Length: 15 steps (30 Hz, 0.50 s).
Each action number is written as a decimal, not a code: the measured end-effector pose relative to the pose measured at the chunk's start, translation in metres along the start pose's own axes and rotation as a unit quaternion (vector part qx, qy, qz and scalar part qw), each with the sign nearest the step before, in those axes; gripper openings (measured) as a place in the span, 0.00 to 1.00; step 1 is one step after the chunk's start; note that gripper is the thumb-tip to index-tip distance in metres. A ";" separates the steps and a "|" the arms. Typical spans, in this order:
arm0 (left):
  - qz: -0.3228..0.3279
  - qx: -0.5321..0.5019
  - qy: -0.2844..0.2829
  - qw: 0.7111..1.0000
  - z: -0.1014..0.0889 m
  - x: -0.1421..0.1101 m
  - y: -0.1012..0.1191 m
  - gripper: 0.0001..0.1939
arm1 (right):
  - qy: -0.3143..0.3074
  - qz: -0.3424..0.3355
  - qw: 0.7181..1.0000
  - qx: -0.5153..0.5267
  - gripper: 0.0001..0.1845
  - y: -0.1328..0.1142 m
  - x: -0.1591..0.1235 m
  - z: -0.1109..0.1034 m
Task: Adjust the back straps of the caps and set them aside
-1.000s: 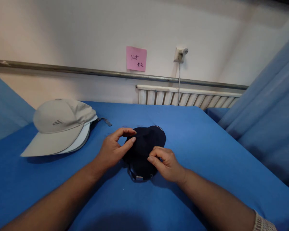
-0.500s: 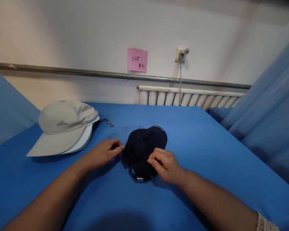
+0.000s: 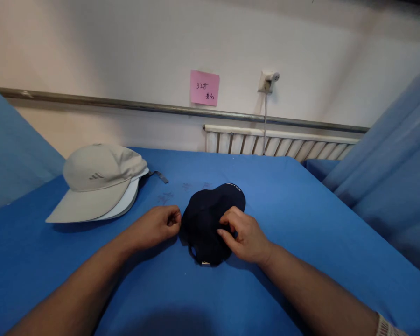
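A small black baseball cap (image 3: 205,217) lies on the blue-covered table (image 3: 287,289). Its brim, edged with white lettering, points to the back right, and the strap with a metal buckle faces me. My left hand (image 3: 157,226) is closed at the cap's left edge, fingers curled and thumb near the index finger, with the fabric at the fingertips. Over the right side of the cap is my right hand (image 3: 245,235), thumb and fingers apart and bent, holding nothing visible. Its lower fingers are partly hidden.
Stacked caps, a beige one (image 3: 94,168) on top of a white one (image 3: 124,203), sit at the left. Behind the table are a metal rail (image 3: 161,108), a white radiator (image 3: 283,137) and a socket with a cable (image 3: 266,83). Blue curtains (image 3: 399,149) hang on both sides.
The thumb and fingers of my right hand have parted from a pinch. My left fingers have curled in more at the cap's edge. The view has shifted slightly.
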<state>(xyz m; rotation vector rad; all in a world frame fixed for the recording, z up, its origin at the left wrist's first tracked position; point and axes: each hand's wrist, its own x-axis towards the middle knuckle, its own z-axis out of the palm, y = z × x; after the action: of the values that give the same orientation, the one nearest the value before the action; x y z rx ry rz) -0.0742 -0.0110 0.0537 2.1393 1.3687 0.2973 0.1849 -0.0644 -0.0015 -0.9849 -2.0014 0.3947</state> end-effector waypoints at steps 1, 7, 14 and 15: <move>0.003 -0.008 -0.003 1.000 -0.004 -0.001 -0.002 0.04 | 0.002 -0.003 1.000 -0.002 0.02 0.001 0.000 0.000; 0.015 -0.117 -0.049 0.992 -0.028 -0.007 -0.029 0.03 | 0.083 0.027 0.996 0.036 0.06 0.003 -0.001 0.001; 0.002 -0.086 -0.061 0.994 -0.025 -0.008 -0.032 0.06 | 0.031 0.030 0.998 0.051 0.05 0.006 -0.001 0.001; 0.002 -0.078 -0.059 0.995 -0.024 -0.008 -0.029 0.06 | 0.028 0.027 0.998 0.051 0.05 0.006 -0.001 0.001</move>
<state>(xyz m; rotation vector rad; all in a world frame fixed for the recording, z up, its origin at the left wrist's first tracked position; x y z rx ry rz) -0.1113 -0.0004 0.0571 1.9993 1.2335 0.2660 0.1875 -0.0615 -0.0057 -0.9770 -1.8891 0.4901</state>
